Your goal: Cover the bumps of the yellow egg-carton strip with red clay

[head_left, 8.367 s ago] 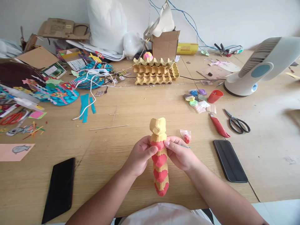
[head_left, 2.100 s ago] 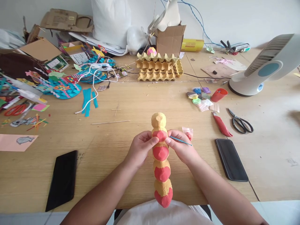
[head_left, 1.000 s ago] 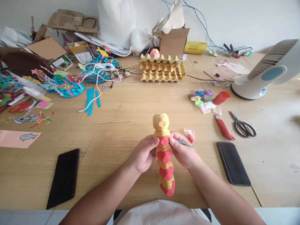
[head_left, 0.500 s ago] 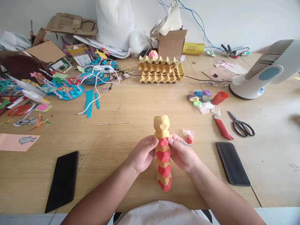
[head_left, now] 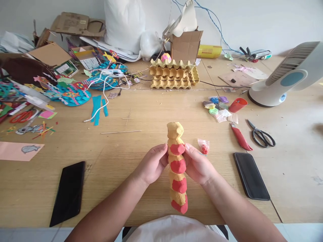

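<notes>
Both my hands hold a long stack of yellow egg-carton cups (head_left: 177, 164) with red patches of clay, pointing away from me above the wooden table (head_left: 141, 111). My left hand (head_left: 152, 163) grips its left side with thumb and fingers closed on it. My right hand (head_left: 197, 165) grips the right side, fingers closed on the stack; the thin blue tool it held earlier is hidden now. A small bag of red clay (head_left: 204, 146) lies just right of my right hand.
A black phone (head_left: 67, 191) lies at the left and another phone (head_left: 251, 175) at the right. A red craft knife (head_left: 239, 136), scissors (head_left: 261, 134), red cup (head_left: 237, 104), clay bags (head_left: 215, 106), white fan (head_left: 287, 77), yellow egg trays (head_left: 173, 74) and paper crafts (head_left: 68, 94) surround the middle.
The stack has been turned a little in my hands, its red patches now facing me more squarely. The blue tool in my right hand no longer shows.
</notes>
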Demonstrator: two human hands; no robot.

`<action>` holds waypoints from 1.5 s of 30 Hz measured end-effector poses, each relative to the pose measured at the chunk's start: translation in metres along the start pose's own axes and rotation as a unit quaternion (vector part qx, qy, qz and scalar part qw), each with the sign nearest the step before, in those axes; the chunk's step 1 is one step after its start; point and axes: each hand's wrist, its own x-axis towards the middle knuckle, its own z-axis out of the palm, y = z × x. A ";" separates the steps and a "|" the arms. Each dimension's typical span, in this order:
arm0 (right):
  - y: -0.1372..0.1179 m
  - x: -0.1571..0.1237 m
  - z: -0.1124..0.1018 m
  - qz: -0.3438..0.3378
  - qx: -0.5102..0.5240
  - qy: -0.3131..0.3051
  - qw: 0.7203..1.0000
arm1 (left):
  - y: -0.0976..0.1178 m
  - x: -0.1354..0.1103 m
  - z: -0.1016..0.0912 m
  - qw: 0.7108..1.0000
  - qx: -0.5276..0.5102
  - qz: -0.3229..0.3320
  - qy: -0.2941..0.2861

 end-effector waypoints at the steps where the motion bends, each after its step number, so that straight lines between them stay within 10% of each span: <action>1: -0.001 0.000 0.001 -0.004 -0.004 0.000 1.000 | 0.001 0.000 0.001 1.000 0.006 0.000 -0.006; 25: 0.003 0.001 0.000 -0.025 -0.013 0.027 0.999 | -0.010 0.006 -0.017 0.974 0.186 0.121 0.050; 31: 0.002 -0.001 0.004 -0.030 -0.016 0.027 0.999 | -0.005 0.005 -0.006 0.997 0.043 0.034 -0.057; 37: -0.002 0.003 0.001 -0.073 -0.136 0.048 0.987 | -0.006 0.004 0.002 0.997 -0.068 -0.025 -0.010; 42: -0.021 0.006 -0.009 -0.262 -0.312 0.118 0.906 | 0.001 0.003 -0.001 0.987 -0.141 -0.061 0.044; 45: -0.029 -0.003 -0.011 -0.276 -0.296 0.040 0.913 | 0.005 0.002 -0.002 0.980 -0.168 -0.079 0.068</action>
